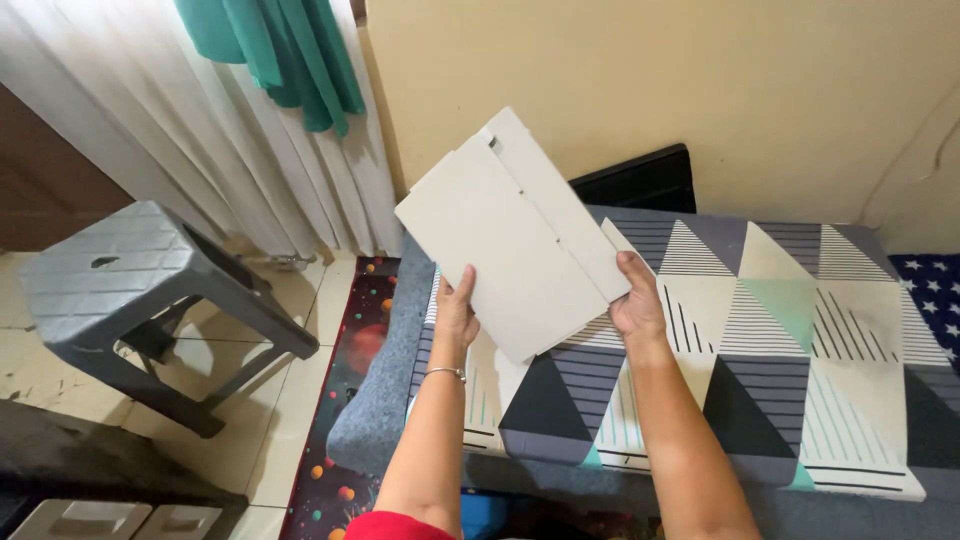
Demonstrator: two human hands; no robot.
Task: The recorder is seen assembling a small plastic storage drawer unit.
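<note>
A flat white cardboard sheet with folded flaps (510, 235) is held up in the air, tilted, above the near end of a mattress. My left hand (456, 312) grips its lower left edge, and a thin bracelet circles that wrist. My right hand (636, 298) grips the lower right edge. Both forearms reach up from the bottom of the view.
The mattress (800, 330) carries a sheet of grey, black, white and teal triangles. A grey plastic stool (120, 275) stands on the tiled floor at left. White curtains (250, 150) with a teal cloth (285, 50) hang behind. A dark space-print mat (345, 400) lies beside the mattress.
</note>
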